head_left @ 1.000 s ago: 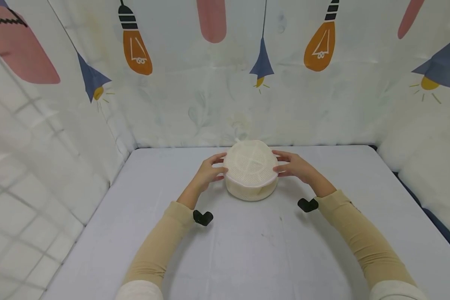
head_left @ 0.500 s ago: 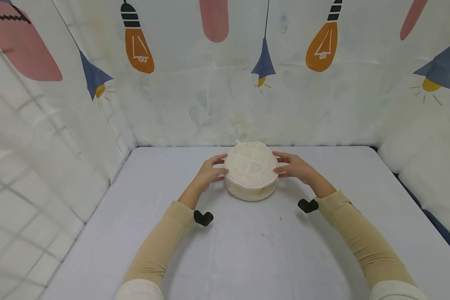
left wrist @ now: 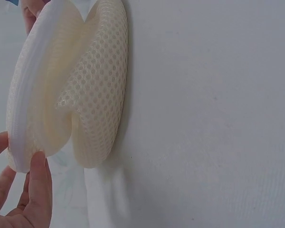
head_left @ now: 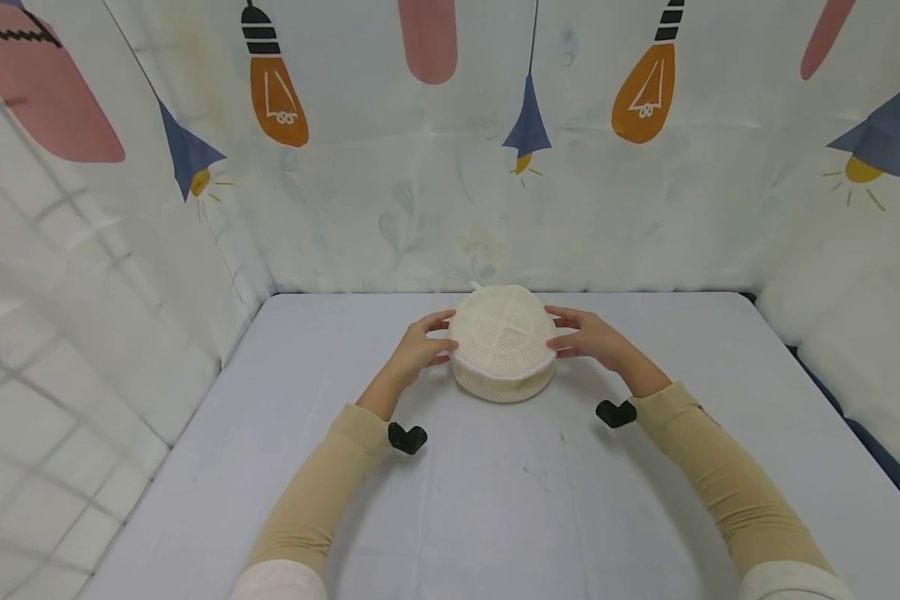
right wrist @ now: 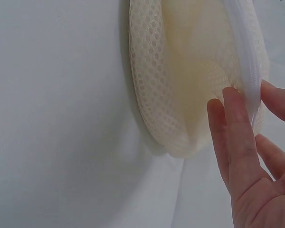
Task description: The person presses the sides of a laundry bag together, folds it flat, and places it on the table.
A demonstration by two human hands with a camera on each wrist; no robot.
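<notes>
A round, cream mesh laundry bag [head_left: 504,333] stands on the table toward its far edge, its top disc tilted toward me. A white zipper band [left wrist: 31,95] runs round the upper rim, and the mesh side wall [right wrist: 149,71] below sags inward in a fold. My left hand [head_left: 418,346] pinches the rim at the left, thumb on one face and fingers on the other. At the opposite side my right hand [head_left: 587,337] pinches the same rim between thumb and fingers. The bag's base touches the table, and its back is hidden in the head view.
A white cloth covers the table [head_left: 495,500]. Behind it hangs a pale curtain [head_left: 435,208] printed with lamps and bulbs, with more curtain on both sides. A black wrist piece [head_left: 407,438] sticks out by the left cuff, and a matching black piece [head_left: 616,413] by the right.
The top of the bag has sunk slightly, with both hands lowering a little along with it. The view has shifted very slightly since the earliest frame. Both grips look the same.
</notes>
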